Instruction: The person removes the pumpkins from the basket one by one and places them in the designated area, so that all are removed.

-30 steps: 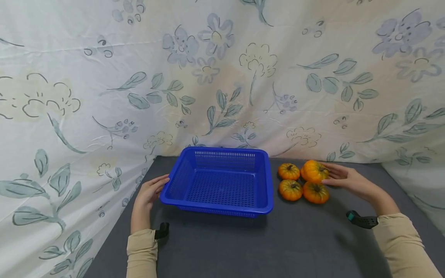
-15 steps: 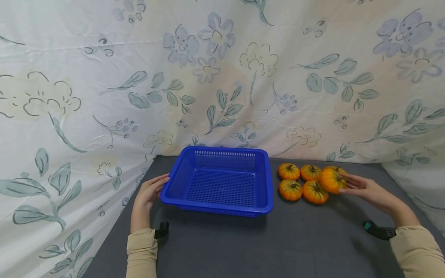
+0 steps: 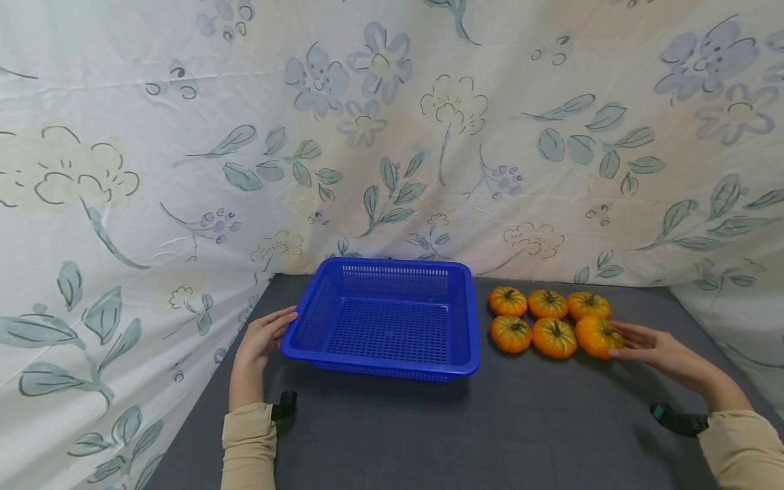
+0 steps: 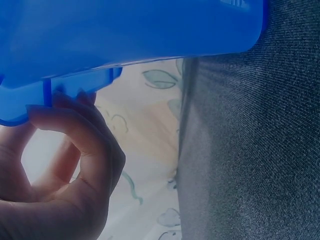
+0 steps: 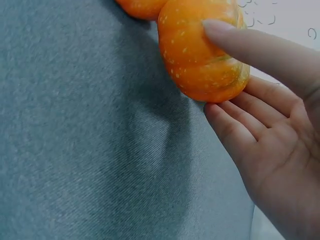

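up close, the left wrist view shows the left hand with fingers curled under the blue basket rim, hidden from the head view. rightward, six pumpkins sit in two rows; the right hand, fingers straight, touches the nearest pumpkin on the grey table.

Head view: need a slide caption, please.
Left hand holds blue basket; right hand touches the sixth small pumpkin.

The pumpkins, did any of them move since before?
Yes. The right hand carried one pumpkin off the top of the group, rightward and down onto the table, making two rows of three. The left hand kept its grip on the blue basket.
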Tool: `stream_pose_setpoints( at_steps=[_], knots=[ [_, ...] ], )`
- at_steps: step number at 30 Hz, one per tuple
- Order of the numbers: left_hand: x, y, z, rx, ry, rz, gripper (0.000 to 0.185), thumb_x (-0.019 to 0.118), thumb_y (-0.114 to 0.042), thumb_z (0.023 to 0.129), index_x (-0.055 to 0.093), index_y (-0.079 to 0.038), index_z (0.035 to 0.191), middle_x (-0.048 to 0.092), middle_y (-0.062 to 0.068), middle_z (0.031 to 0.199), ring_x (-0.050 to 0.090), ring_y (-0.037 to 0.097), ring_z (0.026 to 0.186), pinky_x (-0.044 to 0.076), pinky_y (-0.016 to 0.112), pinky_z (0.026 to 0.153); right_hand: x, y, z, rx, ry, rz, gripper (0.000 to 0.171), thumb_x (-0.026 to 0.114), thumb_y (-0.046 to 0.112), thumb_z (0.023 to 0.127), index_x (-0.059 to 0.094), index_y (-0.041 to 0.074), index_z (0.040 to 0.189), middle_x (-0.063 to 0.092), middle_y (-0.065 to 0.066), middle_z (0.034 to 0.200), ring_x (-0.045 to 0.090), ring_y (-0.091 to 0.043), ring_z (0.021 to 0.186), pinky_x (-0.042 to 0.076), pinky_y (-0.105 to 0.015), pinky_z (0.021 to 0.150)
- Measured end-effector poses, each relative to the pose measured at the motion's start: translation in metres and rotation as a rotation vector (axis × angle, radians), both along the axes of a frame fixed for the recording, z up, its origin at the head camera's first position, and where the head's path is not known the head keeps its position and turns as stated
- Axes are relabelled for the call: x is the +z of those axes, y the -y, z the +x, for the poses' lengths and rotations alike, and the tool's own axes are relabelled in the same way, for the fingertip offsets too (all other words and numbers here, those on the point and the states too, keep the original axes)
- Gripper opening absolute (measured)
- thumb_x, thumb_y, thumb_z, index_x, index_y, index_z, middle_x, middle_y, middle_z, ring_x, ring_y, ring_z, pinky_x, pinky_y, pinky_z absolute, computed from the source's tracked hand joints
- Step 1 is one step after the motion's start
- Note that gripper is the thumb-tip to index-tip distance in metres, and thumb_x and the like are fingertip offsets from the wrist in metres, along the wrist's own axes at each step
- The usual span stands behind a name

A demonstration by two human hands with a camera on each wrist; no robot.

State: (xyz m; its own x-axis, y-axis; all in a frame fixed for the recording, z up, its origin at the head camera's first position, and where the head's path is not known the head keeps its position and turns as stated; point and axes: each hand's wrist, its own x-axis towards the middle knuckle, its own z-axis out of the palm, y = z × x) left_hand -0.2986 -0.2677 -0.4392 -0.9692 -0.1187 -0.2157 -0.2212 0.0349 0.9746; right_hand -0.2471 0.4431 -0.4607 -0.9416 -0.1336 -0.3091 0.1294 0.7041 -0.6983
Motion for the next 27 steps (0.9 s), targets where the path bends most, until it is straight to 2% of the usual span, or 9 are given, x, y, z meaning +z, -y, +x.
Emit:
stream_pose_setpoints(
  at_steps=[16, 27],
  knots=[
    [0.0011, -0.0015, 0.0004, 0.005, -0.002, 0.003, 0.065, 0.076, -0.03, 0.085, 0.052, -0.003, 0.14, 0.07, -0.017, 0.088, 0.07, 0.002, 0.083, 0.055, 0.023, 0.075, -0.0042, 0.0004, 0.0031, -0.012, -0.032, 0.013, 0.091, 0.06, 0.043, 0.096, 0.011, -0.008, 0.153, 0.015, -0.041, 0.152, 0.022, -0.06, 0.137, 0.035, -0.067, 0.1],
    [0.0044, -0.002, 0.004, 0.002, 0.003, 0.003, 0.062, 0.074, -0.028, 0.088, 0.051, -0.003, 0.14, 0.069, -0.017, 0.088, 0.069, 0.002, 0.083, 0.055, 0.023, 0.074, -0.0021, 0.0005, -0.0004, -0.039, 0.003, 0.043, 0.095, 0.058, 0.049, 0.095, 0.01, -0.01, 0.152, 0.014, -0.042, 0.15, 0.02, -0.061, 0.137, 0.033, -0.069, 0.1]
  ],
)
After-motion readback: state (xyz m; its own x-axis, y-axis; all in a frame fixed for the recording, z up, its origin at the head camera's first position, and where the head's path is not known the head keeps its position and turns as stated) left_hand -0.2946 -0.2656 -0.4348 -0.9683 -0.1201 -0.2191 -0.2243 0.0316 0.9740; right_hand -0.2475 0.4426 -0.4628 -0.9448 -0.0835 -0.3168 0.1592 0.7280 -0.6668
